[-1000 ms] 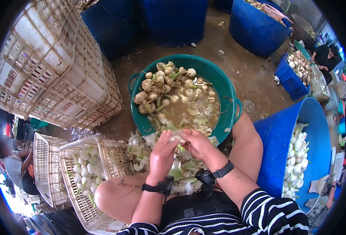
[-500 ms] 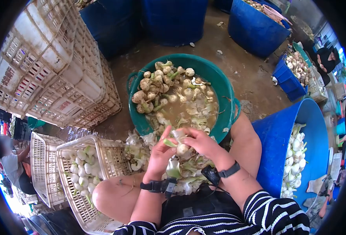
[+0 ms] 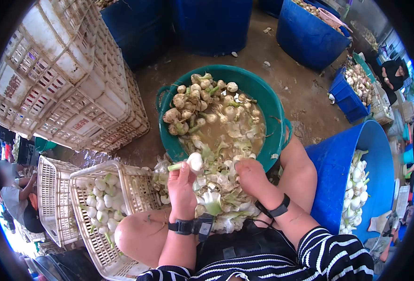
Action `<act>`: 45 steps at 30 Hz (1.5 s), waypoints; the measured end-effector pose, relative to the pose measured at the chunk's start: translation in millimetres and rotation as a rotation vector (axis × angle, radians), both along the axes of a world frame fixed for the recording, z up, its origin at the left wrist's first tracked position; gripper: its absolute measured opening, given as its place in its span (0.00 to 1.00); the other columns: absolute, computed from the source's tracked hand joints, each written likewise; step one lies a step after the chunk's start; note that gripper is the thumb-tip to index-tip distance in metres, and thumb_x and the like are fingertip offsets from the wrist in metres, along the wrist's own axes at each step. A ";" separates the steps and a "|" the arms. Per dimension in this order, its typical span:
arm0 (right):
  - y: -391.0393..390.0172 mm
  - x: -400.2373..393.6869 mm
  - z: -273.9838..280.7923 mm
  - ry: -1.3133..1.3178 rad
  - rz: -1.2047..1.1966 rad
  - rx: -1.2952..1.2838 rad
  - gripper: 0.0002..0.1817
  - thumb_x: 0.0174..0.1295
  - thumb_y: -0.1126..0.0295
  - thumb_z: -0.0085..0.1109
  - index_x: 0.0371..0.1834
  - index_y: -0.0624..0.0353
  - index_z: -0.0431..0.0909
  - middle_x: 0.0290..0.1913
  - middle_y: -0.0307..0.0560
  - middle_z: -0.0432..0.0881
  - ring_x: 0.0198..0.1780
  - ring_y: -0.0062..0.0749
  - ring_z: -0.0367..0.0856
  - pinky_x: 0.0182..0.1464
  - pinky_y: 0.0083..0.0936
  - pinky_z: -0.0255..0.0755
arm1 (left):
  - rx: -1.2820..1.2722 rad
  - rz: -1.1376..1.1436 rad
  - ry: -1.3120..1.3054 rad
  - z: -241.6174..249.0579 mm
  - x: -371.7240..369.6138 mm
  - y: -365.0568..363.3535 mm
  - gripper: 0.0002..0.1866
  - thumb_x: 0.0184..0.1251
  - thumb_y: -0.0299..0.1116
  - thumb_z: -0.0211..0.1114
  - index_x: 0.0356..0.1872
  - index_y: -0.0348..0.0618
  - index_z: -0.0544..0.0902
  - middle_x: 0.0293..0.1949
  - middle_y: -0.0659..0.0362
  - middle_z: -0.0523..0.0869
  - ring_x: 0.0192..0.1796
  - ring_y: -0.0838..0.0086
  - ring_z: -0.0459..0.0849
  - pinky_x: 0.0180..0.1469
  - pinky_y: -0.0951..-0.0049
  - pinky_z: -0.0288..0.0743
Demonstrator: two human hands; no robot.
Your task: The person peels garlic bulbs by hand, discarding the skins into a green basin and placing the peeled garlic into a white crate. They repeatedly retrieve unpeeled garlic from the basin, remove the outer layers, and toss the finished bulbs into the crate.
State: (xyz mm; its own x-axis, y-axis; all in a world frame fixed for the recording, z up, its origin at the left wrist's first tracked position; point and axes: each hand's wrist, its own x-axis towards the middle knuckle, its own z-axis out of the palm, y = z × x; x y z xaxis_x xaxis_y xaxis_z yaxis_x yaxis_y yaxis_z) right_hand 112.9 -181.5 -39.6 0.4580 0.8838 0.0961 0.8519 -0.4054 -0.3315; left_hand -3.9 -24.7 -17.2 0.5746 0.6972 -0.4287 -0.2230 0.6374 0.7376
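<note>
A clean white garlic bulb (image 3: pixel 195 163) with a short green stem is in my left hand (image 3: pixel 182 180), gripped at the stem between thumb and fingers. To its right, my right hand (image 3: pixel 252 176) is curled closed above the heap of peeled skins (image 3: pixel 217 199). Whatever its fingers hold, if anything, is hidden. Just ahead stands a green tub (image 3: pixel 273 117) of murky water. Dirty, unpeeled garlic bulbs (image 3: pixel 188 104) are piled at its left side, with loose skins floating nearer me.
At my left, a white crate (image 3: pixel 94 253) holds peeled bulbs, near tall stacked crates (image 3: pixel 75 89). On the right, a tilted blue barrel (image 3: pixel 324 164) contains more white bulbs. Blue drums (image 3: pixel 211 28) stand behind the tub. A person (image 3: pixel 14 194) sits at far left.
My hands have moved apart. The left has carried the garlic bulb left, its white surface now bare; the right has drawn away to the right over the skins.
</note>
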 end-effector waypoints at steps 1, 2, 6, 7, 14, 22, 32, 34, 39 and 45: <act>1.7 5.4 7.7 -0.044 -0.116 0.178 0.14 0.43 0.77 0.55 0.36 0.62 0.78 0.39 0.53 0.77 0.42 0.48 0.76 0.44 0.36 0.70 | 0.072 0.031 0.038 -1.9 0.5 0.4 0.06 0.63 0.30 0.60 0.39 0.43 0.74 0.36 0.63 0.80 0.37 0.80 0.77 0.39 0.78 0.72; 15.6 2.9 39.5 0.203 -0.139 0.274 0.14 0.46 0.75 0.59 0.39 0.62 0.78 0.48 0.57 0.76 0.47 0.51 0.75 0.49 0.37 0.69 | 0.072 0.030 0.040 0.7 1.3 -1.0 0.06 0.63 0.30 0.60 0.39 0.43 0.74 0.36 0.63 0.80 0.37 0.80 0.77 0.39 0.78 0.72; 54.4 -2.2 74.4 0.643 -0.119 0.447 0.10 0.49 0.74 0.60 0.36 0.61 0.77 0.44 0.53 0.77 0.43 0.48 0.75 0.45 0.36 0.70 | 0.485 0.035 0.185 6.8 6.1 -10.7 0.06 0.59 0.27 0.64 0.36 0.40 0.76 0.32 0.64 0.78 0.32 0.85 0.73 0.34 0.83 0.68; 59.8 -1.6 72.9 0.628 -0.046 0.448 0.08 0.49 0.74 0.60 0.34 0.61 0.76 0.40 0.52 0.76 0.41 0.46 0.75 0.43 0.35 0.70 | 0.597 0.033 0.206 6.4 5.9 -11.3 0.06 0.58 0.26 0.64 0.35 0.39 0.77 0.31 0.64 0.78 0.31 0.85 0.72 0.33 0.83 0.68; 39.9 -13.5 40.3 0.168 0.164 0.355 0.05 0.48 0.74 0.58 0.24 0.61 0.71 0.30 0.49 0.72 0.35 0.43 0.74 0.37 0.34 0.69 | 0.206 0.130 0.220 9.5 5.0 -9.8 0.07 0.59 0.29 0.64 0.33 0.37 0.77 0.29 0.63 0.80 0.29 0.84 0.74 0.33 0.83 0.69; 55.8 -6.1 60.3 0.548 0.039 0.602 0.07 0.54 0.74 0.55 0.23 0.64 0.68 0.27 0.48 0.70 0.35 0.48 0.70 0.37 0.35 0.66 | 0.548 -0.020 0.306 17.9 4.4 -13.7 0.06 0.60 0.30 0.63 0.32 0.38 0.78 0.29 0.63 0.80 0.29 0.84 0.74 0.32 0.83 0.68; 7.2 4.9 14.4 0.189 -0.085 0.138 0.05 0.53 0.74 0.52 0.31 0.63 0.69 0.37 0.54 0.73 0.41 0.50 0.73 0.43 0.37 0.69 | -0.409 0.118 0.024 6.8 -6.4 6.5 0.11 0.70 0.44 0.47 0.35 0.50 0.73 0.21 0.70 0.69 0.22 0.84 0.64 0.23 0.83 0.59; 30.6 -2.9 35.0 0.241 -0.041 0.320 0.08 0.52 0.75 0.52 0.36 0.63 0.69 0.40 0.54 0.73 0.42 0.49 0.74 0.44 0.37 0.69 | -0.405 0.100 0.019 6.7 0.3 -0.2 0.11 0.70 0.43 0.47 0.35 0.50 0.73 0.22 0.70 0.69 0.21 0.84 0.64 0.23 0.83 0.59; 71.6 -14.9 42.1 0.669 0.088 0.366 0.12 0.52 0.74 0.51 0.41 0.58 0.74 0.40 0.51 0.76 0.42 0.47 0.76 0.44 0.36 0.71 | -0.354 0.332 -0.136 -0.1 -21.1 10.4 0.12 0.70 0.43 0.47 0.35 0.46 0.72 0.24 0.66 0.72 0.23 0.84 0.67 0.24 0.83 0.62; 111.4 97.4 -28.2 0.747 -0.253 -0.251 0.10 0.53 0.66 0.51 0.33 0.58 0.78 0.35 0.55 0.79 0.40 0.47 0.78 0.42 0.38 0.71 | -0.157 0.964 -0.267 52.9 -73.8 56.6 0.20 0.69 0.49 0.45 0.34 0.41 0.73 0.28 0.57 0.76 0.28 0.74 0.75 0.32 0.78 0.74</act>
